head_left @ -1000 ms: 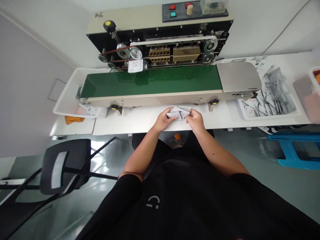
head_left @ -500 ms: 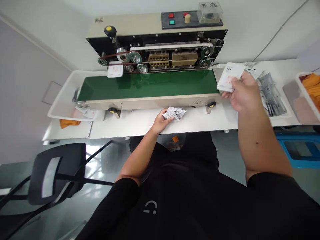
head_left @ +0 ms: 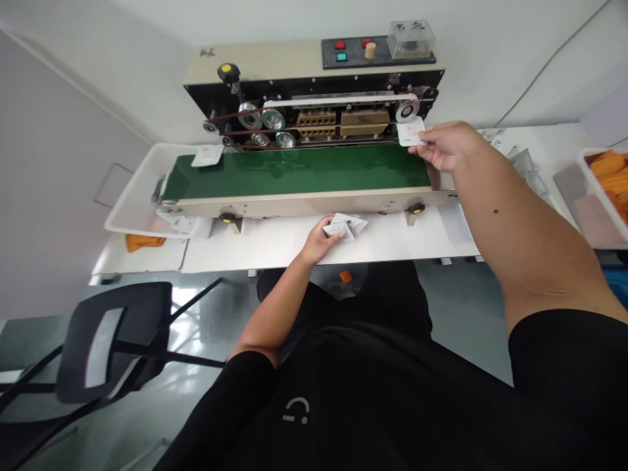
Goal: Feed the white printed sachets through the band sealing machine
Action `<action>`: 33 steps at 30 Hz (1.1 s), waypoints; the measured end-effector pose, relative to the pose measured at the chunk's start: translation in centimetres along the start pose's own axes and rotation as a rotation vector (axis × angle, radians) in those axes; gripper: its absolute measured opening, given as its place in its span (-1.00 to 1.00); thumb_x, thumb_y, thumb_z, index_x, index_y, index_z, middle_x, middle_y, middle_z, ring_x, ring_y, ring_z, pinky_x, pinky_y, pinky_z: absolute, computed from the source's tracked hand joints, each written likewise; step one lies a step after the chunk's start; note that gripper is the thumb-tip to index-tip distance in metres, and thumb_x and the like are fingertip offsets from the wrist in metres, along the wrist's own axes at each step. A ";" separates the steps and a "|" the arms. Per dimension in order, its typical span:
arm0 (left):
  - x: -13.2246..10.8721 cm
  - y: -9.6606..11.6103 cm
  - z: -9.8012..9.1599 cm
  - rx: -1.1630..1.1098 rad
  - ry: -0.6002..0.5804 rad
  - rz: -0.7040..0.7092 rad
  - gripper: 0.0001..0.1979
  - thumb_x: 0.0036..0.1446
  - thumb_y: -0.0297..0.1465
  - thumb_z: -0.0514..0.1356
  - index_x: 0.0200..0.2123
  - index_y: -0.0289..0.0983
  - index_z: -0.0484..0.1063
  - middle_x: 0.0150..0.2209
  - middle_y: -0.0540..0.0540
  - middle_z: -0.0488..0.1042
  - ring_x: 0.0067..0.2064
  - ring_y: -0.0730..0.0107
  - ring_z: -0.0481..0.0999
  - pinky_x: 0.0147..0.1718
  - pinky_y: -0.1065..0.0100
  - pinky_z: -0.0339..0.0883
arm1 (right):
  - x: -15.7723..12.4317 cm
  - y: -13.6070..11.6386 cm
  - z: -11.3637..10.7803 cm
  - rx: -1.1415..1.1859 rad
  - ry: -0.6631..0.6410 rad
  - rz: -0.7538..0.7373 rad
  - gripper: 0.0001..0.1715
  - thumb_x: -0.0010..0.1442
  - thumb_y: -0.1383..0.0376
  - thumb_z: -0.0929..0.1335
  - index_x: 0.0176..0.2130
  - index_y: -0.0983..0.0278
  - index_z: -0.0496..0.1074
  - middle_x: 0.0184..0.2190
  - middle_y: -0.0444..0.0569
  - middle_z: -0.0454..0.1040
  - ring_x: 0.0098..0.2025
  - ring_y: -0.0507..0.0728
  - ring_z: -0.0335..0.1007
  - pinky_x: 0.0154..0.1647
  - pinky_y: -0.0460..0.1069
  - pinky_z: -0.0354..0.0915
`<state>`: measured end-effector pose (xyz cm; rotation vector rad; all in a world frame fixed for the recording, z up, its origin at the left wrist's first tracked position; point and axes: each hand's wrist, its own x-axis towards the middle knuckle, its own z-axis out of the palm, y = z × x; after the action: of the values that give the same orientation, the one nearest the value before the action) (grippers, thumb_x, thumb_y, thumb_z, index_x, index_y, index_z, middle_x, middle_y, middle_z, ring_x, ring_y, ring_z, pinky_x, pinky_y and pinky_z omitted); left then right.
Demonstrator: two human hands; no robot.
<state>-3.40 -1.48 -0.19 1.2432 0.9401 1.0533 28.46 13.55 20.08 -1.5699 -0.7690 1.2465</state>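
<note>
At two o'clock, the right hand [head_left: 441, 145] pinches a flat white printed sachet [head_left: 411, 132] over the far edge of the green rubber conveyor belt [head_left: 294, 171]; at six o'clock, the left hand [head_left: 318, 241] clamps a small stack of white sachets [head_left: 347, 226], apparently just above the white worktop [head_left: 275, 252].
</note>
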 end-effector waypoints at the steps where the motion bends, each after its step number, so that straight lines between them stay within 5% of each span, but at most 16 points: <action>1: 0.0 0.0 0.0 0.003 0.001 0.000 -0.37 0.05 -0.09 0.52 0.09 -0.26 0.48 0.01 -0.18 0.59 0.00 0.21 0.60 0.04 0.25 0.44 | 0.3 0.0 0.7 0.003 -0.008 0.002 -0.80 0.37 0.57 0.38 -0.04 0.66 0.32 -0.03 0.36 0.53 -0.29 -0.04 0.63 -0.38 -0.20 0.37; 5: -0.1 0.2 0.0 0.012 0.002 0.001 -0.35 0.04 -0.06 0.52 0.09 -0.26 0.48 0.03 -0.19 0.60 0.01 0.19 0.60 0.06 0.23 0.44 | 0.8 0.0 1.9 0.011 -0.099 -0.098 -0.73 0.41 0.50 0.40 0.00 0.67 0.29 -0.16 0.22 0.55 -0.36 -0.09 0.59 -0.38 -0.22 0.34; 8: -0.1 0.4 0.0 0.025 0.009 -0.003 -0.32 0.04 -0.03 0.51 0.10 -0.26 0.46 0.04 -0.21 0.60 0.02 0.18 0.60 0.06 0.23 0.44 | -1.7 1.5 1.4 0.017 0.002 -0.361 -0.78 0.48 0.41 0.36 0.03 0.56 0.35 -0.30 0.01 0.53 -0.47 -0.14 0.49 -0.46 -0.26 0.28; 11: -0.1 0.5 0.1 0.025 0.015 0.001 -0.31 0.05 -0.02 0.51 0.11 -0.27 0.46 0.06 -0.23 0.61 0.03 0.16 0.60 0.08 0.20 0.44 | -6.9 6.3 0.8 0.015 0.125 -0.686 -0.82 0.52 0.26 0.32 -0.01 0.35 0.42 -0.31 -0.05 0.52 -0.49 -0.08 0.49 -0.55 -0.21 0.29; 13: -0.2 0.7 0.2 0.005 0.021 -0.001 -0.31 0.04 -0.02 0.52 0.12 -0.27 0.47 0.07 -0.24 0.61 0.05 0.14 0.60 0.09 0.19 0.45 | -10.3 11.2 0.7 -0.066 0.064 -0.785 -0.73 0.47 0.13 0.36 -0.14 0.29 0.47 -0.40 -0.07 0.49 -0.48 -0.01 0.49 -0.53 -0.13 0.34; 17: -0.3 1.0 0.3 -0.023 -0.015 -0.018 -0.33 0.04 -0.06 0.53 0.13 -0.26 0.52 0.10 -0.25 0.61 0.08 0.10 0.61 0.11 0.18 0.47 | -13.0 20.5 1.1 -0.254 -0.046 -0.717 -0.66 0.35 0.05 0.40 -0.06 0.23 0.56 -0.24 0.04 0.59 -0.26 0.12 0.57 -0.26 0.03 0.51; 20: -0.4 1.2 0.3 0.005 -0.087 -0.011 -0.36 0.04 -0.10 0.54 0.13 -0.26 0.57 0.12 -0.26 0.61 0.11 0.06 0.62 0.15 0.15 0.47 | -12.2 23.9 1.4 -0.334 -0.274 -0.597 -0.52 0.27 0.12 0.42 0.14 0.21 0.56 0.06 0.11 0.58 0.00 0.22 0.57 -0.08 0.08 0.53; 25: -0.4 1.5 0.3 0.046 -0.119 0.003 -0.29 0.11 -0.10 0.50 0.28 -0.21 0.51 0.18 -0.26 0.59 0.14 0.04 0.61 0.18 0.10 0.48 | -11.0 24.6 1.4 -0.489 -0.502 -0.521 -0.67 0.28 0.18 0.39 -0.04 0.21 0.66 -0.13 0.04 0.63 -0.03 0.28 0.58 0.08 0.15 0.47; 30: -0.6 1.6 0.8 0.149 -0.102 0.091 -0.26 0.19 -0.11 0.44 0.39 -0.15 0.42 0.24 -0.26 0.57 0.22 0.01 0.59 0.27 0.08 0.43 | -10.8 24.6 1.5 -0.401 -0.540 -0.404 -0.60 0.24 0.21 0.41 0.03 0.21 0.66 -0.15 -0.01 0.65 -0.05 0.26 0.61 0.04 0.09 0.49; 33: -0.8 1.3 1.1 0.266 -0.066 0.204 -0.29 0.26 -0.13 0.39 0.42 -0.12 0.37 0.32 -0.26 0.51 0.25 0.03 0.57 0.32 0.08 0.38 | -10.4 25.1 2.2 -0.330 -0.432 -0.397 -0.62 0.21 0.27 0.40 0.00 0.22 0.65 -0.13 -0.02 0.66 -0.08 0.22 0.64 0.00 0.06 0.51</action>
<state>-2.68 -2.53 1.22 1.6123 0.9387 1.0619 21.36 -3.73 0.29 -1.3142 -1.5476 1.2110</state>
